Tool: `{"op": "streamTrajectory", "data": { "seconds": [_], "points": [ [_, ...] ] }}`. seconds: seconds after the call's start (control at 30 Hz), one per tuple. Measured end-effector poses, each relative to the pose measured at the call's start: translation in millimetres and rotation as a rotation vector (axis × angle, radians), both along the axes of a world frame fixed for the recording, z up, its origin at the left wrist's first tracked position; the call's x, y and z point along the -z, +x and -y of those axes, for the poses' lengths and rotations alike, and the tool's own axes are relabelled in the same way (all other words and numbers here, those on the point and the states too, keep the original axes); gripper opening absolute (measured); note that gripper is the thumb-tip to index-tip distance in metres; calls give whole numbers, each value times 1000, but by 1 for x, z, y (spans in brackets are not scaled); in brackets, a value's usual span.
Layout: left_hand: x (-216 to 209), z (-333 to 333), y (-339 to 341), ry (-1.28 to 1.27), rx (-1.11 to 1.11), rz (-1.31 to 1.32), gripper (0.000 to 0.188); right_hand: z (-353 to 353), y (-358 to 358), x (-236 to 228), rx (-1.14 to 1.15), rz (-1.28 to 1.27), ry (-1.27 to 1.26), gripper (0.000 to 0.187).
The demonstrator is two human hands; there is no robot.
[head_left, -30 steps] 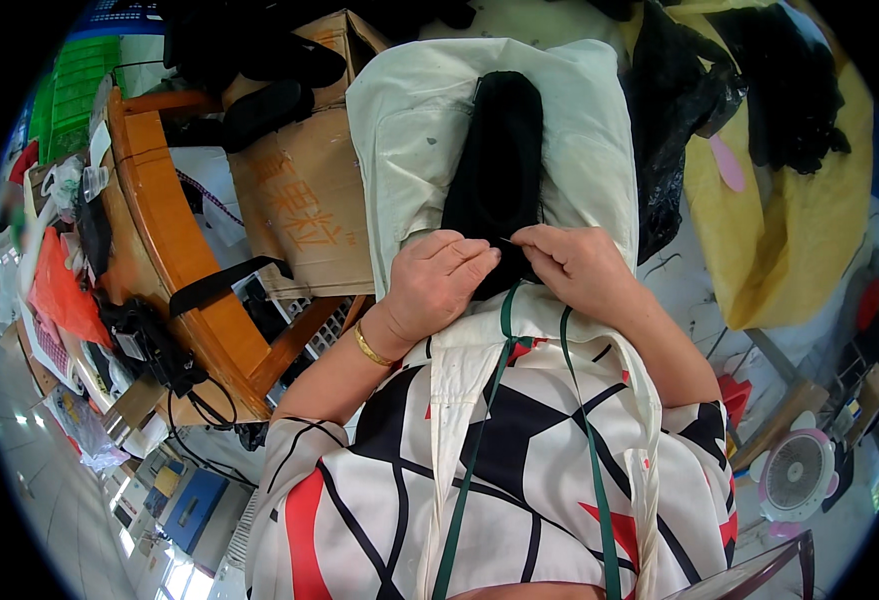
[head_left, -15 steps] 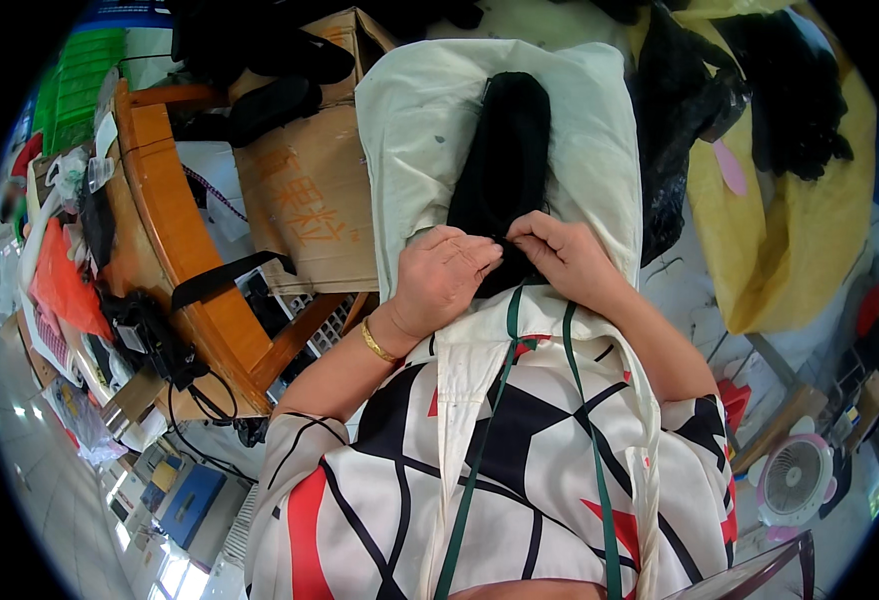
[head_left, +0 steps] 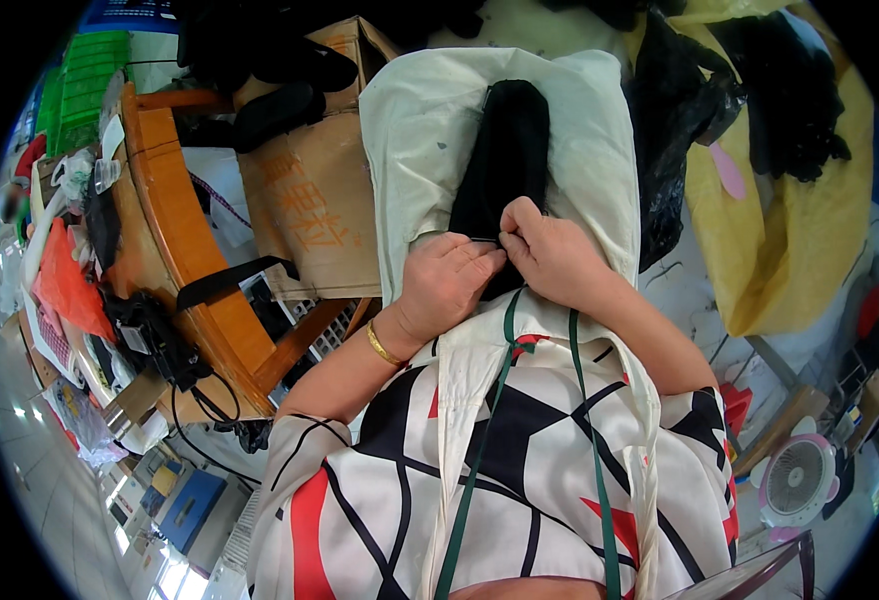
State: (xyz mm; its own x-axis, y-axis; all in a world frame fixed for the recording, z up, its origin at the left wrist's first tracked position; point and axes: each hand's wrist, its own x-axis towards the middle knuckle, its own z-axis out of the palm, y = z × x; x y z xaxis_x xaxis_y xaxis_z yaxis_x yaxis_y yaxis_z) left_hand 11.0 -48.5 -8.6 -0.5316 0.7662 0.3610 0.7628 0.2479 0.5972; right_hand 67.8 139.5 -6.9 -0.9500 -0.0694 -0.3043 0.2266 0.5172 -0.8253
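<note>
A long black cloth shoe lies on the cream apron spread over my lap, its far end pointing away from me. My left hand is closed at the near end of the shoe, fingers pressed together on its left edge. Just across from it, my right hand pinches at the same end. The fingertips of both hands almost meet there. A thin pale line shows between them, too small to make out. The hands cover much of the shoe's near end.
To the left stand an orange wooden chair and a cardboard box with black shoes on it. On the right are a black plastic bag, a yellow sack holding black pieces, and a small fan.
My right hand has risen slightly, and its fingers have turned more upright. The left hand has shifted a little, staying at the shoe's near end. The whole view has moved slightly.
</note>
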Motion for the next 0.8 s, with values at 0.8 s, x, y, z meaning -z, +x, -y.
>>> {"op": "streamTrajectory", "data": {
  "seconds": [0.8],
  "points": [
    [-7,-4,-8,-145,-40,125,25,-29,-37,-18,480,324,-868,22]
  ]
}}
